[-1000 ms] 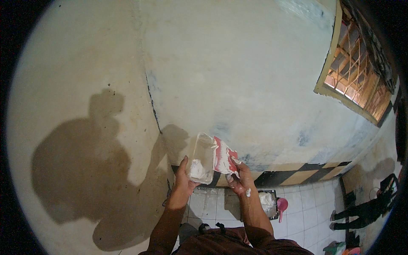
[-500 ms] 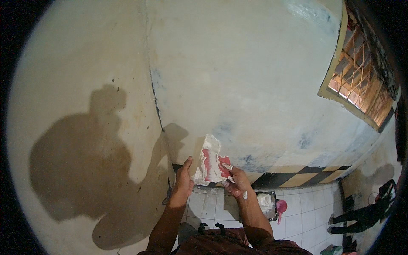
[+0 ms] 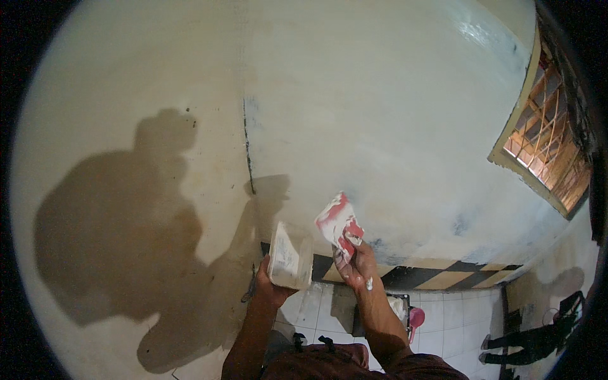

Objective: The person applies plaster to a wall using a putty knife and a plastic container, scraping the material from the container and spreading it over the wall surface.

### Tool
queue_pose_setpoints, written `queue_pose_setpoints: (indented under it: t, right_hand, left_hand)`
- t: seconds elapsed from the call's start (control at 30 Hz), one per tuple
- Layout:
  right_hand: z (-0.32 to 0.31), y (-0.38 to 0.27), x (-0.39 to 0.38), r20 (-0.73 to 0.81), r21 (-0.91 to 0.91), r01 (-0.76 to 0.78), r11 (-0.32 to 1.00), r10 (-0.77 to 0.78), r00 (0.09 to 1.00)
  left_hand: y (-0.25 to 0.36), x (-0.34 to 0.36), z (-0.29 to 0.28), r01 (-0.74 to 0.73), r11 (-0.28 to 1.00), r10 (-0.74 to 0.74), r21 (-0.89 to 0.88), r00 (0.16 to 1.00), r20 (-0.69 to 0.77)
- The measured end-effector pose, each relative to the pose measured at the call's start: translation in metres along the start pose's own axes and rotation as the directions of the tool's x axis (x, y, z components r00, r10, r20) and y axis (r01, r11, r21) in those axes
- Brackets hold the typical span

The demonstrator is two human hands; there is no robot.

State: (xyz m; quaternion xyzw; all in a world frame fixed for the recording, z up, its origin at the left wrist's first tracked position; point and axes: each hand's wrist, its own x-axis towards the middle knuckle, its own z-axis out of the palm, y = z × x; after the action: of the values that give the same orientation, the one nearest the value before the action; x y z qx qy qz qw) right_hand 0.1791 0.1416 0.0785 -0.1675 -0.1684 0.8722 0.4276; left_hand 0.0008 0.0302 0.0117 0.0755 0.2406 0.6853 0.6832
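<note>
A flat red spreader (image 3: 344, 214), heavily smeared with white paste, is in front of the pale wall (image 3: 380, 120), its broad end tilted up and to the left. The right hand (image 3: 353, 261) grips it by the lower end, fingers closed around it; white spots mark that hand, and a white dab (image 3: 369, 284) sits at the wrist. Just left of the spreader and apart from it, the left hand (image 3: 273, 284) holds a translucent rectangular tub (image 3: 291, 258) tilted, gripping its lower left part. A whitish patch shows on the tub; how much it contains I cannot tell.

Behind the hands, a band of black and tan checkered tiles (image 3: 437, 273) runs along the foot of the wall. On the white tiled floor (image 3: 437, 324), partly behind the right forearm, lies a dark tray with white material (image 3: 396, 306) in it, a pink dipper (image 3: 415, 318) just beside. A large shadow (image 3: 120, 247) covers the left wall (image 3: 95, 88). At far right are a grilled window (image 3: 550, 130) and, lower, another person in dark clothes (image 3: 535, 340).
</note>
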Motion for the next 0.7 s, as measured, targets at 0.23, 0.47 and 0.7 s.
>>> queue_pose_setpoints:
  t: [0.23,0.47,0.7]
  right_hand:
    - [0.093,-0.014,0.062,0.147,-0.031,0.192,0.981,-0.186,0.971]
    - [0.226,-0.052,0.109,0.327,0.159,0.592,0.79,-0.608,0.723]
    - [0.32,-0.095,0.174,0.63,-0.15,0.976,-0.156,-0.776,-0.027]
  left_hand:
    - [0.017,-0.013,-0.017,-0.085,0.992,0.078,-0.093,0.994,-0.077]
    - [0.049,-0.019,-0.029,-0.12,0.992,0.12,0.03,0.993,0.007]
    - [0.059,-0.028,-0.041,-0.13,0.984,0.113,-0.12,0.984,-0.137]
